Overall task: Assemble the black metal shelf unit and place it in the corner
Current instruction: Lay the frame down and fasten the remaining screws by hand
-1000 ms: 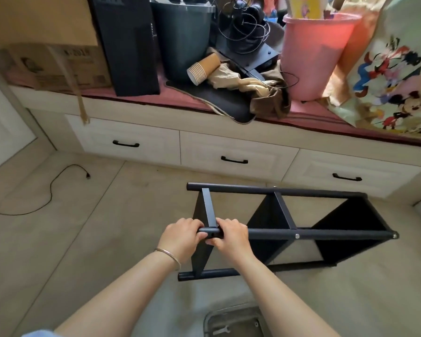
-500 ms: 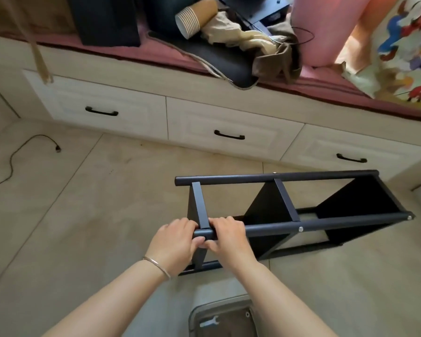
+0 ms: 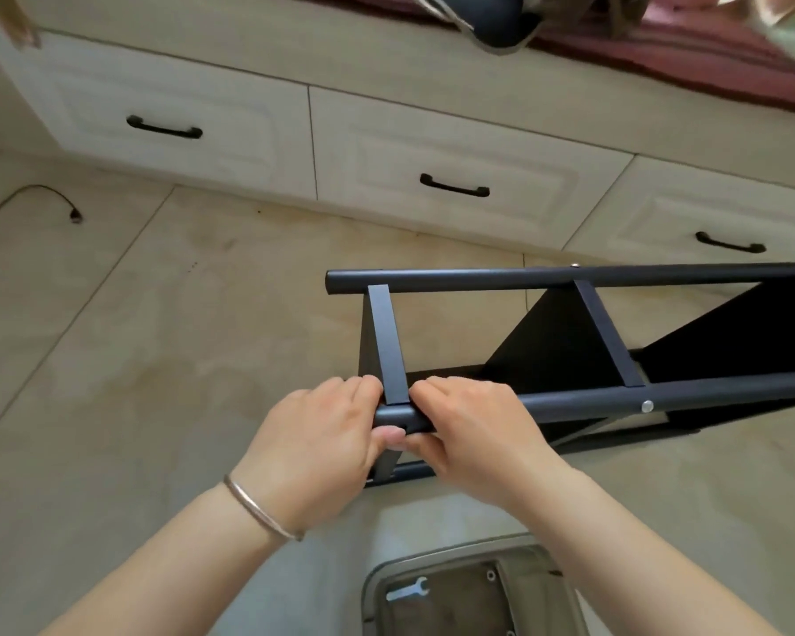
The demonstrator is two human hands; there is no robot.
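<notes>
The black metal shelf unit (image 3: pixel 565 342) lies on its side on the tiled floor, its long round poles running left to right and its flat shelves standing on edge. My left hand (image 3: pixel 322 447) grips the left end of the near pole, fingers curled over it and thumb under. My right hand (image 3: pixel 469 433) grips the same pole just right of the end shelf's flat rim (image 3: pixel 386 342). A silver screw head (image 3: pixel 647 406) shows on the near pole at the middle shelf.
White drawers with black handles (image 3: pixel 454 185) line the base of a bench behind the shelf. A black cable end (image 3: pixel 72 213) lies on the floor at left. A grey tray (image 3: pixel 372 589) holding a small silver wrench (image 3: pixel 407 589) sits near my feet.
My view has tilted down and drawn closer to the shelf, so the bench top has left the frame. Both hands stay gripped on the near pole's left end.
</notes>
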